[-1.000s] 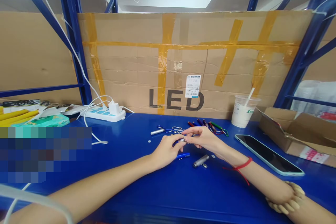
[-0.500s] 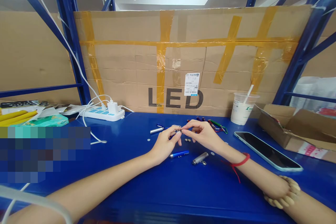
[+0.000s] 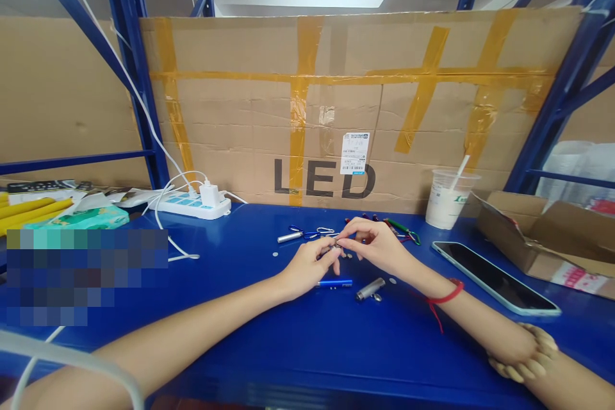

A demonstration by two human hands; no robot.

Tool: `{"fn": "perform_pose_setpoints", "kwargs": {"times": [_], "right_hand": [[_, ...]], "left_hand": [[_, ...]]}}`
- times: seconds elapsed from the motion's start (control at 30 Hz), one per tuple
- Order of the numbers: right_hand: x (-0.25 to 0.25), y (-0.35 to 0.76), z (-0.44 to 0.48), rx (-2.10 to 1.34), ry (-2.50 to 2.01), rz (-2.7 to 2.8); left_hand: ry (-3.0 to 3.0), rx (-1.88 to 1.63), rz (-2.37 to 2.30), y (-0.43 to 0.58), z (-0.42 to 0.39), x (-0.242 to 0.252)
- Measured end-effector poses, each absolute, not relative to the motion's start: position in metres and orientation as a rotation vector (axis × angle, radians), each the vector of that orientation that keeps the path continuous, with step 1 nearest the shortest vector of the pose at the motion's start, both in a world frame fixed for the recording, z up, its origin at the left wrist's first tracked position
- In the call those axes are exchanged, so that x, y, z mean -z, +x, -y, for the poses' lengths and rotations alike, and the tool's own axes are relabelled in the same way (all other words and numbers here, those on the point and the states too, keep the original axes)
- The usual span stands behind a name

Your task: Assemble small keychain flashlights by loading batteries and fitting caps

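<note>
My left hand (image 3: 311, 267) and my right hand (image 3: 372, 243) meet fingertip to fingertip over the middle of the blue table (image 3: 269, 359). Both are closed in a pinch around something small, mostly hidden by the fingers. Just below them lies a blue pen-like tube (image 3: 335, 284), partly behind my left hand. A grey metal cylinder (image 3: 370, 289) rests nearer me, with a small shiny ring piece (image 3: 377, 298) beside it. Behind my left hand lie a silver tube (image 3: 289, 237) and blue carabiner clips (image 3: 307, 231). Small round button-like pieces (image 3: 348, 255) sit under my fingers.
Green and red carabiners (image 3: 407, 232) lie behind my right hand. To the right are a plastic cup with a straw (image 3: 446, 202), a phone (image 3: 494, 278) and an open cardboard box (image 3: 542, 237). A white power strip (image 3: 192, 205) with cables stands at back left, before a cardboard wall (image 3: 230, 122).
The view has shifted slightly, so most things sit a little further right. My hands stay pinched together; my left hand now covers more of the blue tube's end.
</note>
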State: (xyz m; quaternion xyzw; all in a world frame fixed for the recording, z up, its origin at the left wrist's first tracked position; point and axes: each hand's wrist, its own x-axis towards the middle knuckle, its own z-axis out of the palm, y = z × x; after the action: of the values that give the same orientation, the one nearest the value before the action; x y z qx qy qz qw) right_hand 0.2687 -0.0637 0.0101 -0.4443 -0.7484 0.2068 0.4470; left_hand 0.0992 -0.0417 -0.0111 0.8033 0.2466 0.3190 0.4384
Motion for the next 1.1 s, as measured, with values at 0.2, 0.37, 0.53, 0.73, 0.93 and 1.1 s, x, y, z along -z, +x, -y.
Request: {"fn": "perform_pose_setpoints", "kwargs": {"times": [0.2, 0.37, 0.53, 0.73, 0.93, 1.1], "right_hand": [[-0.006, 0.271, 0.060, -0.569, -1.105, 1.839], [-0.008, 0.270, 0.062, -0.577, -1.114, 1.822], [-0.014, 0.267, 0.067, -0.591, -1.137, 1.789], [-0.016, 0.266, 0.068, -0.565, -1.158, 1.774], [-0.012, 0.268, 0.065, -0.577, -1.195, 1.791], [-0.007, 0.269, 0.063, -0.599, -1.227, 1.783]], "left_hand": [[1.942, -0.815, -0.610, 0.100, 0.041, 0.012], [2.065, -0.862, -0.652, 0.098, 0.043, 0.011], [2.130, -0.918, -0.672, 0.097, 0.047, 0.007], [2.069, -0.923, -0.705, 0.098, 0.048, 0.008], [2.064, -0.957, -0.713, 0.097, 0.049, 0.007], [2.070, -0.981, -0.721, 0.096, 0.050, 0.008]]}}
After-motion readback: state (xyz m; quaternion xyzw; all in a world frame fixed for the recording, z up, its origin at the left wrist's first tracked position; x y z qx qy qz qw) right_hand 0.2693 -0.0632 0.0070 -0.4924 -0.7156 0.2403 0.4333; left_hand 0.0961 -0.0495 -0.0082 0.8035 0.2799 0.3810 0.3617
